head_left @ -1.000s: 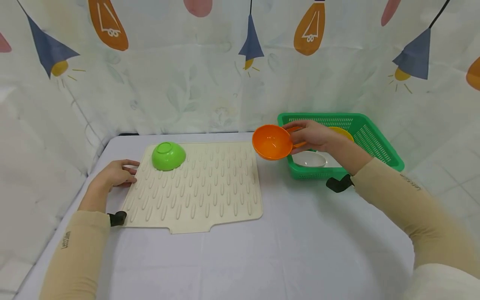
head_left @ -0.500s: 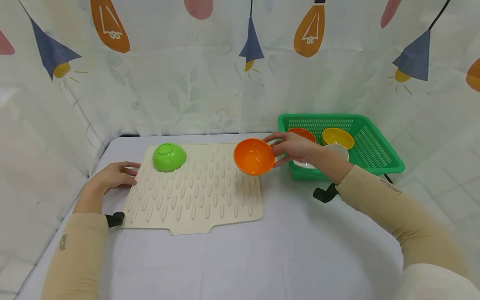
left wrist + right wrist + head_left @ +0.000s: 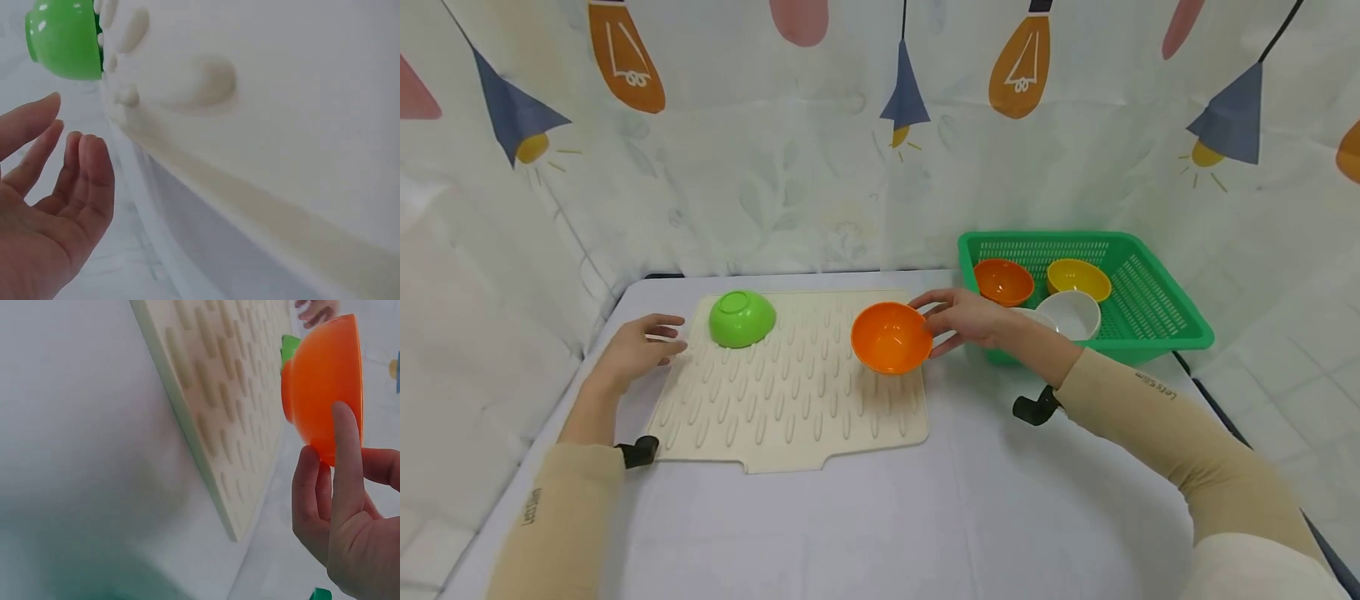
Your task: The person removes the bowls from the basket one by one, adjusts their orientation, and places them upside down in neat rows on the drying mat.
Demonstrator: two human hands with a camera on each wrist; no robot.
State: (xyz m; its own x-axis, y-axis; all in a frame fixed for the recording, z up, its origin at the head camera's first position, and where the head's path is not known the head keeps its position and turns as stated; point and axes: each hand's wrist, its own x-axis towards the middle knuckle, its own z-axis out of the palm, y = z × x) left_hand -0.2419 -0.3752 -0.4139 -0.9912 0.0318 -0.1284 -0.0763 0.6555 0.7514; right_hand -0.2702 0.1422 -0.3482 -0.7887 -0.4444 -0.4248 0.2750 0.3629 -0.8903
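My right hand (image 3: 967, 318) pinches an orange bowl (image 3: 891, 338) at its right side, thumb and fingers at the rim. The bowl faces up, tilted toward the head camera, and hangs over the right part of a cream drying mat (image 3: 786, 417) with raised ridges. In the right wrist view the orange bowl (image 3: 325, 381) shows its outer side and foot, apart from the mat. An upside-down green bowl (image 3: 741, 318) rests on the mat's far left corner. Beside the mat's left edge, my left hand (image 3: 642, 350) is relaxed, fingers slightly bent, holding nothing.
A green plastic basket (image 3: 1165, 321) stands at the back right. Inside are a darker orange bowl (image 3: 1003, 282), a yellow bowl (image 3: 1078, 279) and white bowls (image 3: 1071, 315), one partly hidden by my right hand. A patterned curtain (image 3: 842, 192) hangs behind the table (image 3: 880, 525).
The right hand has carried the orange bowl leftward and nearer, from the basket's left side to over the mat. My left hand stays by the mat's left edge, its fingers slightly more spread.
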